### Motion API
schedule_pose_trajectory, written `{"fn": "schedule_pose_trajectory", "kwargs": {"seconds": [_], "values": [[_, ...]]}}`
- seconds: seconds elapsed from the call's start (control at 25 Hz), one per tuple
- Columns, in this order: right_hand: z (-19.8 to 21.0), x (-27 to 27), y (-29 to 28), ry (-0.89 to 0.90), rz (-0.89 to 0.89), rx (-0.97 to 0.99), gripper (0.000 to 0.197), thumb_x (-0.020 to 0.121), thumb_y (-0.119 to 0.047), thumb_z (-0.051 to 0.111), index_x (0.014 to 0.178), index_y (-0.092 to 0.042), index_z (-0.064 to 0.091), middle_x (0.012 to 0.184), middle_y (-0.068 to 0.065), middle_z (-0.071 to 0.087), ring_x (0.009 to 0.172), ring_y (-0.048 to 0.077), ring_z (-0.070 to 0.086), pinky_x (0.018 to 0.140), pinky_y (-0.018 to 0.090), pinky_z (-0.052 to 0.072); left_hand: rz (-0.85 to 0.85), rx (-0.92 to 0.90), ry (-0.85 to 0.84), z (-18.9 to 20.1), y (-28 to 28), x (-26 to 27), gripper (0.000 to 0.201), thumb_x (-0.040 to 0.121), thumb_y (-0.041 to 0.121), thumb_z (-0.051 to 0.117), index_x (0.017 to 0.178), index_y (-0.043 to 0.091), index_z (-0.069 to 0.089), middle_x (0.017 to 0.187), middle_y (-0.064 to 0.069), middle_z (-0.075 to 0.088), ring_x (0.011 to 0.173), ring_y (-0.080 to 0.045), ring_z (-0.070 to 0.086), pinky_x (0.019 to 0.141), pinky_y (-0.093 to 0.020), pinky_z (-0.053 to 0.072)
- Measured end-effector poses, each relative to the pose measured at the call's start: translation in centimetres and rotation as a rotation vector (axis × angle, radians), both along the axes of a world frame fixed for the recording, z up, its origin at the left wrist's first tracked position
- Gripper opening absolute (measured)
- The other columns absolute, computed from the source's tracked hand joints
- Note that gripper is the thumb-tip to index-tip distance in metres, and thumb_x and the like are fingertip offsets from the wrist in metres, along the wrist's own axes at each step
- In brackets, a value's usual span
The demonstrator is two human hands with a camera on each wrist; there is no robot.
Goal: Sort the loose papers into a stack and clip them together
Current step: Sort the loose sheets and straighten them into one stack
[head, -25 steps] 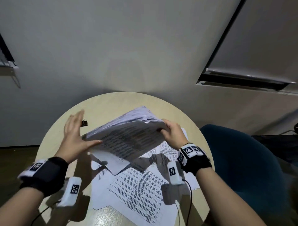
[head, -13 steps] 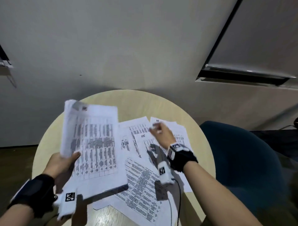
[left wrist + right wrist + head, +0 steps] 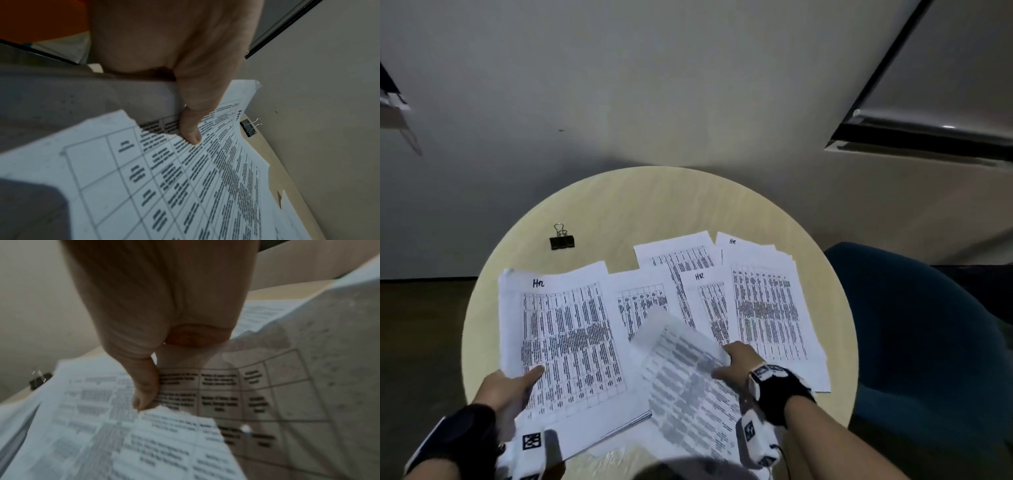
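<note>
My left hand (image 3: 512,385) grips a thick stack of printed papers (image 3: 565,342) at its near left edge, thumb (image 3: 190,129) pressed on the top sheet marked "HR". My right hand (image 3: 736,363) pinches the edge of a single sheet (image 3: 688,387), blurred and lifted off the table beside the stack; the thumb (image 3: 145,386) lies on top of the single sheet (image 3: 164,443). Several loose sheets (image 3: 763,308) lie spread over the right half of the round table (image 3: 619,205). A black binder clip (image 3: 562,240) rests at the far left, also seen as the clip (image 3: 248,128) past the stack.
A dark blue chair (image 3: 928,342) stands right of the table. A wall runs behind the table's far rim. Bare tabletop shows around the clip and along the far edge.
My left hand took the stack to the left and lowered it flatter. My right hand let go of the stack, reached over the loose sheets and picked one up.
</note>
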State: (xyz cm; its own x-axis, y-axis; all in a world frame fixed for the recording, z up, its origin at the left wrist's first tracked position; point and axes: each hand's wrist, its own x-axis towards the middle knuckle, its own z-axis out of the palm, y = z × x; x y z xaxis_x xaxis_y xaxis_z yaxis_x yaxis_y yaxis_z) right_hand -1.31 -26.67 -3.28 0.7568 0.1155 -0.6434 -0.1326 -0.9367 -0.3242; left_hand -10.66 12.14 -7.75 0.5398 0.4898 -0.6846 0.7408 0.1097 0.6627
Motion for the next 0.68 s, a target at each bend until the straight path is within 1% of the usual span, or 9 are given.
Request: {"fn": "schedule_pose_trajectory", "kwargs": {"seconds": [0.08,0.12,0.2,0.28,0.32,0.44,0.56,0.6,0.68], "values": [[1.0,1.6,-0.6,-0.037,-0.201,0.127,0.017,0.082,-0.027,0.071,0.091,-0.013,0.067,0.082,0.004,0.065,0.070,0.019,0.060,0.066,0.025,0.045,0.011,0.039,0.047,-0.4,0.7,0.1,0.037,0.084,0.026,0.071,0.070,0.000,0.049,0.064,-0.018,0.053,0.055,-0.024,0.045,0.055,-0.031,0.031],[1.3,2.5,-0.7,-0.041,-0.279,0.170,0.016,0.081,-0.027,0.073,0.081,-0.014,0.063,0.075,0.003,0.062,0.063,0.017,0.056,0.063,0.025,0.043,0.006,0.035,0.069,-0.8,1.1,0.1,0.043,0.082,0.032,0.072,0.081,-0.007,0.053,0.073,-0.024,0.058,0.058,-0.028,0.051,0.055,-0.030,0.032],[1.1,4.0,-0.4,-0.005,-0.374,0.180,0.045,0.067,-0.048,0.081,0.082,-0.013,0.059,0.079,0.006,0.061,0.068,0.018,0.057,0.065,0.025,0.042,-0.019,0.032,0.125,-1.1,1.5,-0.2,0.069,0.079,0.044,0.073,0.115,-0.011,0.052,0.067,-0.022,0.055,0.042,-0.021,0.043,0.048,-0.024,0.029],[-0.5,4.4,1.3,0.043,-0.351,0.171,0.079,0.051,-0.065,0.080,0.108,-0.015,0.059,0.103,0.005,0.063,0.092,0.020,0.061,0.077,0.031,0.048,-0.011,0.016,0.169,-1.3,1.9,-0.5,0.082,0.076,0.050,0.073,0.126,-0.009,0.048,0.052,-0.007,0.034,0.040,-0.010,0.021,0.050,-0.020,0.021],[-0.7,4.0,2.8,0.065,-0.346,0.215,0.075,0.056,-0.057,0.081,0.116,-0.018,0.058,0.107,0.003,0.063,0.096,0.022,0.061,0.079,0.035,0.051,-0.013,0.028,0.168,-2.0,2.3,-0.6,0.086,0.073,0.052,0.074,0.127,-0.008,0.047,0.052,-0.004,0.033,0.043,-0.010,0.020,0.052,-0.020,0.021],[-0.8,3.0,6.9,0.010,-0.369,0.349,0.051,0.069,-0.037,0.074,0.114,-0.018,0.060,0.098,-0.001,0.067,0.088,0.021,0.066,0.073,0.037,0.058,-0.002,0.010,0.174,-2.9,2.8,-0.9,0.087,0.063,0.059,0.078,0.120,-0.001,0.051,0.070,-0.012,0.053,0.056,-0.016,0.037,0.058,-0.025,0.029],[-0.9,3.7,9.0,-0.021,-0.453,0.391,0.063,0.074,-0.036,0.074,0.129,-0.016,0.052,0.118,0.003,0.059,0.104,0.023,0.061,0.088,0.035,0.053,-0.018,-0.019,0.163,-2.7,2.6,-0.4,0.065,0.073,0.046,0.077,0.109,-0.002,0.053,0.077,-0.013,0.058,0.067,-0.024,0.048,0.063,-0.030,0.034],[-1.0,3.9,9.3,-0.059,-0.436,0.286,0.069,0.073,-0.036,0.074,0.133,-0.016,0.046,0.125,0.006,0.051,0.114,0.026,0.054,0.095,0.037,0.049,-0.014,-0.032,0.187,-2.6,2.4,-0.3,0.059,0.076,0.041,0.076,0.107,-0.004,0.054,0.075,-0.012,0.057,0.068,-0.026,0.048,0.064,-0.030,0.034],[-1.4,3.4,9.8,-0.052,-0.369,0.140,0.081,0.068,-0.035,0.074,0.138,-0.019,0.035,0.129,0.008,0.041,0.121,0.028,0.046,0.095,0.038,0.045,-0.019,-0.027,0.178,-2.0,2.2,-0.3,0.054,0.078,0.040,0.074,0.100,-0.006,0.055,0.065,-0.007,0.044,0.059,-0.022,0.038,0.059,-0.027,0.026]]}}
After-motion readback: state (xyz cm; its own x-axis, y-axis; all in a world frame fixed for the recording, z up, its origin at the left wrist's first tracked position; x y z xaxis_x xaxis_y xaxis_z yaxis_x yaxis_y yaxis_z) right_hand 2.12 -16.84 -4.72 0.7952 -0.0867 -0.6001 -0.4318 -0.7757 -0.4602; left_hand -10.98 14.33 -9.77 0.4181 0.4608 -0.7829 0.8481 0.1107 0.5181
